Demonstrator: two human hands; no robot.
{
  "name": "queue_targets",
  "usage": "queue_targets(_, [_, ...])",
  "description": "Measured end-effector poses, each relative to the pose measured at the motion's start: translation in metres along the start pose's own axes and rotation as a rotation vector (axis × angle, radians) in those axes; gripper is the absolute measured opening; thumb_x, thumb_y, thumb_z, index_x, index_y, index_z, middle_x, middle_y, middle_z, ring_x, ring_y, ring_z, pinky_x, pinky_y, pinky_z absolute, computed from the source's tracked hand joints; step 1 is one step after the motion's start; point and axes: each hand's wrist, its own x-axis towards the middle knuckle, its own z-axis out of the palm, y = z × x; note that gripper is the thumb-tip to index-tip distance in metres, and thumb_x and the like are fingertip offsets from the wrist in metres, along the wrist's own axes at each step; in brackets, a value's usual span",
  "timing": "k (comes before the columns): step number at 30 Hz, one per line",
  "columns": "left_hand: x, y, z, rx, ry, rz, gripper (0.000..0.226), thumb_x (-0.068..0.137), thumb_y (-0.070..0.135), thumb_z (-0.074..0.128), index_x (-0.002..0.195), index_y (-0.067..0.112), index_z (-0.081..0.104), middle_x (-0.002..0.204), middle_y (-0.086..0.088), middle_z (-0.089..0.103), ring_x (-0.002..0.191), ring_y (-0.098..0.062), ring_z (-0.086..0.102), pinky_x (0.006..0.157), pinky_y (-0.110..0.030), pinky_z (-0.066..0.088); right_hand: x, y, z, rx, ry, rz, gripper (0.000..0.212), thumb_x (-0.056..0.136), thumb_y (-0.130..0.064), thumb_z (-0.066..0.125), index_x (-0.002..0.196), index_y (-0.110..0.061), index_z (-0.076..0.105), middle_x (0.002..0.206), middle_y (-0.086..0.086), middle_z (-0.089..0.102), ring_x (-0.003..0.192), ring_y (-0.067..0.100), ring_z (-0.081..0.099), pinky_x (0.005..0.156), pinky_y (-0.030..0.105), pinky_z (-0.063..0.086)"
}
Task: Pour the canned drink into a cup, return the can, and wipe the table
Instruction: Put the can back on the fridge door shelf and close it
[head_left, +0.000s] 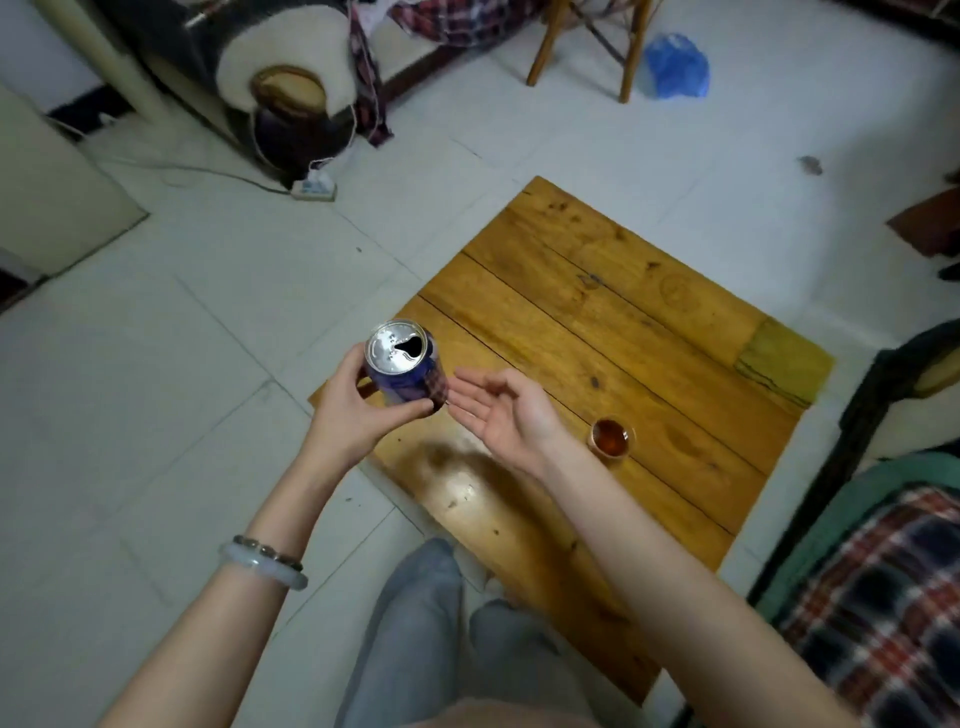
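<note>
A blue drink can (410, 371) with an open silver top is held upright in my left hand (358, 410), over the near left corner of the low wooden table (597, 332). My right hand (506, 413) is just right of the can, palm up, fingers spread, and it holds nothing. A small clear cup (612, 438) with brown drink in it stands on the table, right of my right wrist. A shiny wet-looking patch (462, 480) lies on the table below my hands.
White tiled floor (208, 364) surrounds the table. A plaid-covered seat (883, 597) stands at the right. A power strip (313, 188) and cable lie on the floor at the back left, beside a dark jar. Wooden chair legs and a blue bag (675, 65) are far behind.
</note>
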Motion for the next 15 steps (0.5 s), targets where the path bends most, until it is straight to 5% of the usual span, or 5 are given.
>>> queue_targets(10, [-0.112, 0.016, -0.101, -0.062, 0.411, -0.097, 0.069, 0.041, 0.048, 0.081, 0.103, 0.043, 0.05, 0.106, 0.021, 0.06, 0.1, -0.004, 0.059, 0.088, -0.02, 0.045, -0.027, 0.061, 0.105, -0.288, -0.208, 0.274, 0.044, 0.093, -0.019, 0.036, 0.128, 0.006, 0.047, 0.121, 0.021, 0.056, 0.114, 0.03, 0.053, 0.109, 0.038, 0.036])
queue_targets(15, [-0.169, 0.01, -0.148, -0.104, 0.594, -0.129, 0.067, 0.042, 0.044, 0.082, 0.101, 0.038, 0.052, 0.102, 0.018, 0.062, 0.095, 0.007, 0.057, 0.081, -0.008, 0.043, -0.031, 0.108, 0.155, -0.463, -0.324, 0.407, 0.036, 0.092, -0.017, 0.034, 0.112, 0.004, 0.055, 0.117, 0.02, 0.058, 0.109, 0.029, 0.055, 0.101, 0.035, 0.041])
